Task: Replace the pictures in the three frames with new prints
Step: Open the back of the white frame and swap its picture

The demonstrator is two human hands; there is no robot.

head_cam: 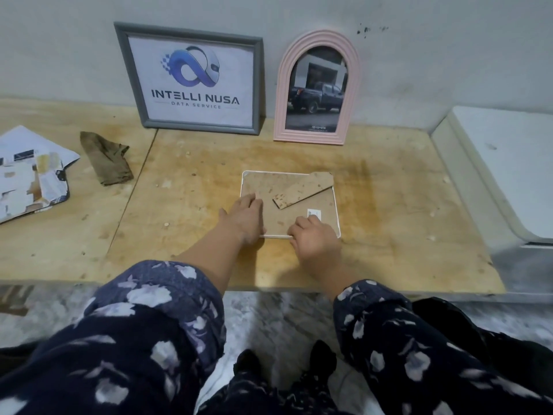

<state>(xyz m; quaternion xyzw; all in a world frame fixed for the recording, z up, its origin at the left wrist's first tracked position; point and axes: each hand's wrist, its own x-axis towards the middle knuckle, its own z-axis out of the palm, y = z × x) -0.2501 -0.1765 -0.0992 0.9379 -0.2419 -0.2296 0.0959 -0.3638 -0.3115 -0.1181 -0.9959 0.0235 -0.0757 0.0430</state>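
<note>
The white frame lies face down on the bench, in front of the pink frame — left hand pressing flat on its backing, right hand curled at its near edge — apparently securing the backing; next, stand it up.

The light is soft and a bit dim. The wooden table looks brightest in the middle. The picture bends at the edges. The flowery sleeves at the bottom look blurry.
</note>
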